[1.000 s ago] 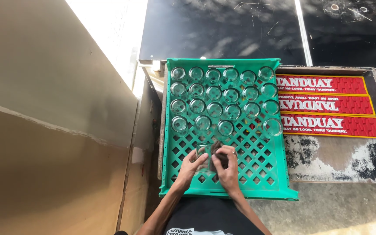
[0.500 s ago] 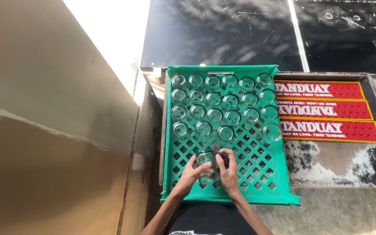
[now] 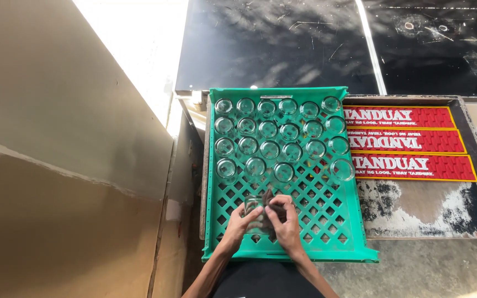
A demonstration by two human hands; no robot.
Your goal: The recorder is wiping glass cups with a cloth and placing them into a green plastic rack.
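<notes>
At the far left stands a tall tan wall (image 3: 56, 165) with a strip of bright sunlight along its upper edge. Next to it a green lattice tray (image 3: 327, 221) rests on a worn counter, its far half filled with rows of clear small glasses (image 3: 269, 149) standing close together, its near half bare. Over that bare near part, the left hand (image 3: 238, 226) curls its fingers around one clear glass (image 3: 252, 205), holding it just above the lattice. The right hand (image 3: 285, 223) touches the same glass, pinching a dark cloth (image 3: 270, 201) against it with thumb and fingers. Right of the tray lie three red rubber mats (image 3: 404, 144) with yellow edging, one below another, above a scuffed dark surface (image 3: 415, 207).
</notes>
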